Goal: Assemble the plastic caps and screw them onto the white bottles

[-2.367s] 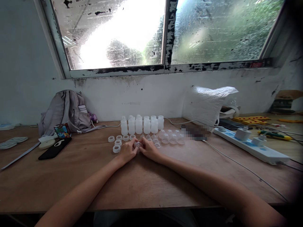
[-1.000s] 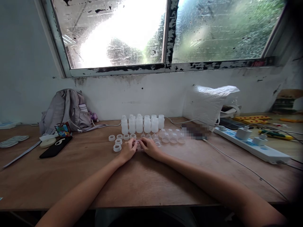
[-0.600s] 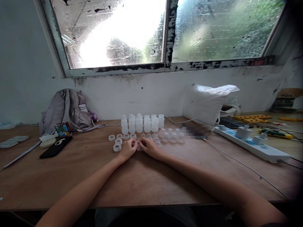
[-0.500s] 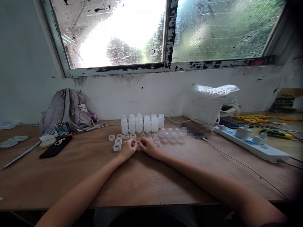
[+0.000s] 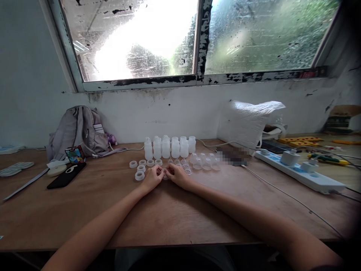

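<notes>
My left hand [image 5: 152, 178] and my right hand [image 5: 176, 175] meet on the wooden table [image 5: 169, 210], fingertips pinched together on a small clear plastic part [image 5: 165, 174] between them. Just behind stands a row of several small white bottles [image 5: 169, 148]. White screw rings [image 5: 140, 168] lie to the left of my hands. Clear dome caps [image 5: 204, 162] and small clear teat-like pieces [image 5: 180, 163] lie to the right. What exactly the held part is stays mostly hidden by my fingers.
A grey backpack [image 5: 80, 130], a black phone [image 5: 66, 176] and a small colourful box [image 5: 74, 154] sit at the left. At the right are a white plastic bag [image 5: 248, 124], a white power strip [image 5: 301, 171] with cables, and yellow tools [image 5: 299, 142]. A wall and window stand behind.
Both hands stay pinched on the small clear part at the same spot; only slight finger shifts show. The view has tilted a little.
</notes>
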The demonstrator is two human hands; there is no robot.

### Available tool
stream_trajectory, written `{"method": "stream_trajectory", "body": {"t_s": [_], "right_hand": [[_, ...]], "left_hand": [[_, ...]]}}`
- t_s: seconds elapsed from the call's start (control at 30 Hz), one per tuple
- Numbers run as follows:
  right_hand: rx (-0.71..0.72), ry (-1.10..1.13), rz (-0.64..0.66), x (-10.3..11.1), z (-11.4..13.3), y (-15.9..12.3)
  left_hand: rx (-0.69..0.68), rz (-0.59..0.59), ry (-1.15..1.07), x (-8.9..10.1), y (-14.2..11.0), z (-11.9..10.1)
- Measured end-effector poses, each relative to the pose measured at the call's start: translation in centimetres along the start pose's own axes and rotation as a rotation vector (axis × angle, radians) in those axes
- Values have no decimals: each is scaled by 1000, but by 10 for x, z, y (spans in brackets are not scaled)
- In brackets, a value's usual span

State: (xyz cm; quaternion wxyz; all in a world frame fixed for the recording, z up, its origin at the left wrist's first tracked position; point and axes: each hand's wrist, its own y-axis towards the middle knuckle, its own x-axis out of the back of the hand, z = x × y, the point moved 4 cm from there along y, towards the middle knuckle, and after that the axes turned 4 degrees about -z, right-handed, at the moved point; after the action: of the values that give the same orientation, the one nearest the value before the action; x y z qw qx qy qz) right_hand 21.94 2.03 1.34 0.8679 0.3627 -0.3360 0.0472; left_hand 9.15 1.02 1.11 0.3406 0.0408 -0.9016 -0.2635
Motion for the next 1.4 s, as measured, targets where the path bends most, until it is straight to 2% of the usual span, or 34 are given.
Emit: {"method": "stream_trajectory", "body": {"t_s": [0.33, 0.6, 0.87, 1.17, 1.4], "right_hand": [[-14, 6, 19, -1, 0, -1], [44, 30, -4, 0, 5, 0], [3, 76, 16, 4, 5, 0], [13, 84, 51, -3, 0, 0], [19, 91, 10, 0, 0, 1]], "left_hand": [[-25, 16, 46, 0, -1, 2], [-2, 12, 52, 0, -2, -2], [-17, 7, 19, 1, -3, -4], [-29, 25, 77, 2, -4, -4], [-8, 11, 75, 4, -4, -6]]}}
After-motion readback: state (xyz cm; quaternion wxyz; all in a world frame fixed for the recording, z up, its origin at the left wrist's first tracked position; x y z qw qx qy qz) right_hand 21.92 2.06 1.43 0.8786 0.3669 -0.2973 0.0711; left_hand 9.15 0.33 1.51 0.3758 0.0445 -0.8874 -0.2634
